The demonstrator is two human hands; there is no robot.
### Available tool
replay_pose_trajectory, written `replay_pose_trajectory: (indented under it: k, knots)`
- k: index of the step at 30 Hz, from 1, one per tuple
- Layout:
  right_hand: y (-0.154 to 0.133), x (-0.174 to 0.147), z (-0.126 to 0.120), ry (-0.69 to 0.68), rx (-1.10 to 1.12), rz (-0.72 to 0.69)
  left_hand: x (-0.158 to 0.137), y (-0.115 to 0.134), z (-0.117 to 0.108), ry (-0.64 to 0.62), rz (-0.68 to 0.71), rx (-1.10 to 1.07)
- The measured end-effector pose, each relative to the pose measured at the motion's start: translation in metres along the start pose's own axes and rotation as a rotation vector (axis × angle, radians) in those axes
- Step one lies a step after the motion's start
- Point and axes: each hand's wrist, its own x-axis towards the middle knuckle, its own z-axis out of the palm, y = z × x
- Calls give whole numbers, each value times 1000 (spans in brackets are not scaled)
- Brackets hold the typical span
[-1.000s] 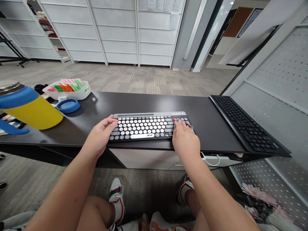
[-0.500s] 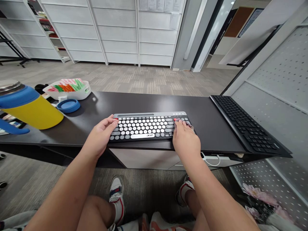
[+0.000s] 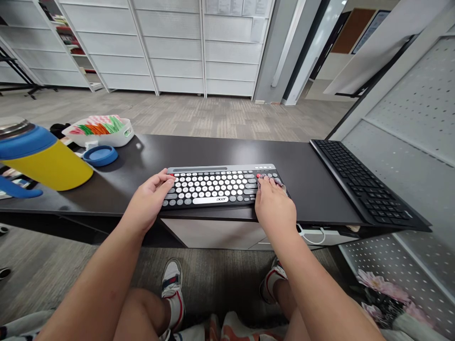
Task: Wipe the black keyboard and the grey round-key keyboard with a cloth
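A compact black-and-grey keyboard (image 3: 209, 185) with round white and grey keys and a red key at each side lies flat on the dark desk, close to its front edge. At its left end, my left hand (image 3: 149, 196) grips the keyboard, thumb over the top and fingers along the side. My right hand (image 3: 275, 203) rests palm down over the right-hand keys, its fingers stretched forward and covering some of them. Small greyish, patterned shapes show at the right fingertips; I cannot tell whether they are nails or something else.
On the left stand a yellow-and-blue tumbler (image 3: 46, 158), a blue lid (image 3: 100, 155) and a white basket (image 3: 119, 137) of colourful items. A larger black keyboard (image 3: 359, 184) lies at the right, beside a perforated panel (image 3: 408, 109). A white cable (image 3: 316, 242) hangs below the desk edge.
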Motion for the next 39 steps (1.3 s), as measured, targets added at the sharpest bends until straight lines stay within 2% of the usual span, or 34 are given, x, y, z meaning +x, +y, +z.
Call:
replay_pose_trajectory:
  k: [14, 39]
  knots:
    - [-1, 0, -1, -14, 4, 9, -2, 4, 2, 9, 27, 84]
    - [-1, 0, -1, -11, 1, 5, -2, 3, 1, 8, 27, 85]
